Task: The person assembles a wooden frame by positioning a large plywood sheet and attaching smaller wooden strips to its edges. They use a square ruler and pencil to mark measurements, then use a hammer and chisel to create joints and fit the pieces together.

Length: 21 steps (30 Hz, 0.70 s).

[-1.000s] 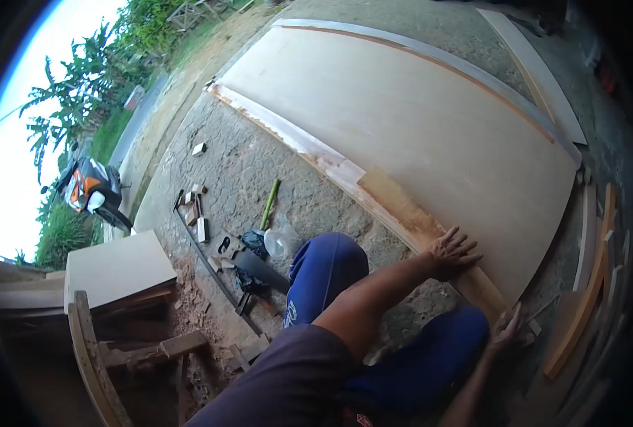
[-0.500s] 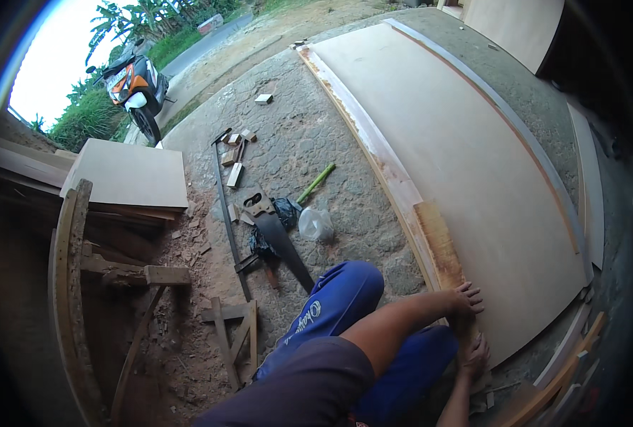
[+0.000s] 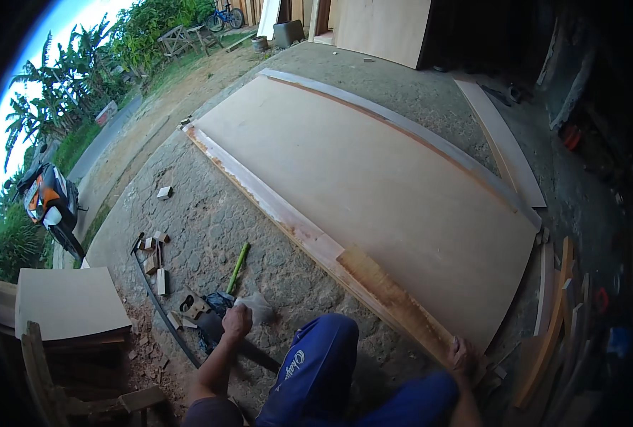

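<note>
My left hand (image 3: 237, 322) is closed at the edge of a clear plastic bag (image 3: 259, 307) and seems to pinch it. Under that wrist lies a handsaw (image 3: 192, 307), its blade partly covered by my forearm, with a black plastic bag (image 3: 219, 302) against it. My right hand (image 3: 464, 354) grips the near end of a brown-stained wooden strip (image 3: 380, 276). That strip rests along the near edge of a large pale plywood panel (image 3: 387, 171), over a whitish edge batten (image 3: 259, 192).
A green stick (image 3: 238, 267), small wood blocks (image 3: 162, 281) and a long metal clamp bar (image 3: 163, 313) lie on the rough concrete. A stack of boards (image 3: 71, 302) stands at left, loose timber (image 3: 562, 313) at right. A motorbike (image 3: 51, 203) is parked by the road.
My left hand has left the wooden strip and moved left to the clear plastic bag. My right hand stays at the strip's near end. The view has turned right.
</note>
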Available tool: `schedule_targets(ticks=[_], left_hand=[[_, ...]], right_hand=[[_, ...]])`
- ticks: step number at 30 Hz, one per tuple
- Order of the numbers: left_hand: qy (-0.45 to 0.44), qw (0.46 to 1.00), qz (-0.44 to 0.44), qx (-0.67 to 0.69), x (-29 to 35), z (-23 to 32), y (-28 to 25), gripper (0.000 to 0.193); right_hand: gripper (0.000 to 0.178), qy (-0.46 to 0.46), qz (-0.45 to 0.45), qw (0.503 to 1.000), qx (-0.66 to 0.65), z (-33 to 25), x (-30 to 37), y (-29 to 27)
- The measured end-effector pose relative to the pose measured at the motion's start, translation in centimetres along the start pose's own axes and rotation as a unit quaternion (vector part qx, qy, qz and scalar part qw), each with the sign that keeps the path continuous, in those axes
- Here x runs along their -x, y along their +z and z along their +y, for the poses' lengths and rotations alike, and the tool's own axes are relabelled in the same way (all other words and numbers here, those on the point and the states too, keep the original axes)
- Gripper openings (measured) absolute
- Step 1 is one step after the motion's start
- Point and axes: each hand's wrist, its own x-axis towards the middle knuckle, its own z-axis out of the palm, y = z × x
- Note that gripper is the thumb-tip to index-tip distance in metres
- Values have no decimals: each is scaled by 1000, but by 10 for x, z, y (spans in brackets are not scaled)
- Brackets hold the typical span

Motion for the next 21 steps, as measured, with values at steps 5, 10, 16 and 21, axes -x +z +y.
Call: schedule_targets(ticks=[5, 10, 16, 21], left_hand=[[270, 929, -145, -206, -5, -120, 44, 30], [186, 950, -182, -171, -12, -113, 24, 35], [374, 849, -216, -305, -22, -129, 20, 30], [452, 746, -301, -385, -35, -149, 24, 24]], right_hand=[[31, -21, 48, 999, -11, -10, 3, 9], [25, -12, 35, 999, -33, 17, 3, 25], [20, -3, 72, 997, -25, 13, 11, 20], [20, -13, 81, 996, -41, -12, 7, -4]])
